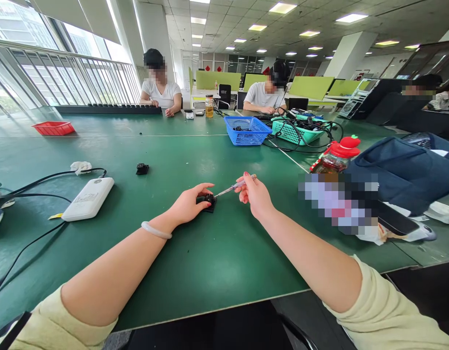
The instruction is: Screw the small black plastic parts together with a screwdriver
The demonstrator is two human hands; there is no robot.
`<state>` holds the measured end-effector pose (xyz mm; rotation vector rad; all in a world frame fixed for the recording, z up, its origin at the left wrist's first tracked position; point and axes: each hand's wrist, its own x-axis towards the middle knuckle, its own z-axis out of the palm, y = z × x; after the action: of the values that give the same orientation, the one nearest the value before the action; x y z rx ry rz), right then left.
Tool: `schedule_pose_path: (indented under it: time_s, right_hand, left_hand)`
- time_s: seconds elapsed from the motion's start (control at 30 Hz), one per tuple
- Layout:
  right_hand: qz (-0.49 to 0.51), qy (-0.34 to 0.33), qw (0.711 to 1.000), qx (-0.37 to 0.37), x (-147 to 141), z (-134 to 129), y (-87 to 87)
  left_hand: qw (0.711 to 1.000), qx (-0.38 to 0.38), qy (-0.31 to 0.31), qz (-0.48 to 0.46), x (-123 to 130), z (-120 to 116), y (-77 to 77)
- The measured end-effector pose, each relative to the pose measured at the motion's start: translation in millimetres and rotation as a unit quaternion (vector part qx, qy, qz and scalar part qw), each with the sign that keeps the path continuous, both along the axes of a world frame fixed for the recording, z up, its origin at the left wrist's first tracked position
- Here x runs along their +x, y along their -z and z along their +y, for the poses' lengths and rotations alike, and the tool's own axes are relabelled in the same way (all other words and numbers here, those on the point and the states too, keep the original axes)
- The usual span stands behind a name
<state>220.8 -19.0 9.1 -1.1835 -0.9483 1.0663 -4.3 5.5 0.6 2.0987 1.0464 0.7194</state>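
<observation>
On the green table, my left hand (pixel 190 202) grips a small black part (pixel 210 200) between thumb and fingers; it has a flat square base and a raised middle, and its exact kind is unclear. My right hand (pixel 256 195) is closed around the clear handle of a slim screwdriver (pixel 231 188). The screwdriver slants down to the left, its tip at or very near the top of the black part. A similar small black part (pixel 142 168) lies farther off to the left, apart from both hands.
A white power bank (pixel 89 199) with black cables lies left. Farther back are a red tray (pixel 54 128), a blue basket (pixel 247 131) and a green basket (pixel 297 132) with cables. A red-lidded bottle (pixel 337 153) and dark blue bag (pixel 403 167) stand right. Two people sit across the table.
</observation>
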Motion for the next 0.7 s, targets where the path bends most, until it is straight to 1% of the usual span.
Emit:
schedule_pose_path:
  time_s: [0.13,0.2,0.43,0.7]
  right_hand:
    - [-0.040,-0.004,0.998,0.044,-1.4,-2.6,0.2]
    - [-0.039,0.000,0.998,0.040,-1.7,-3.0,-0.2]
    - [-0.004,0.045,0.999,0.021,-0.2,-3.3,-4.0]
    - [-0.006,0.025,1.000,0.005,-1.0,-0.6,-0.3]
  left_hand:
    - [1.000,0.001,0.002,-0.001,0.1,-0.1,0.2]
    - [1.000,0.003,0.003,0.000,0.2,-0.3,0.3]
    - [1.000,-0.007,0.012,0.009,0.6,-2.7,-3.2]
    - [1.000,-0.012,0.015,0.003,1.1,-1.5,-1.2]
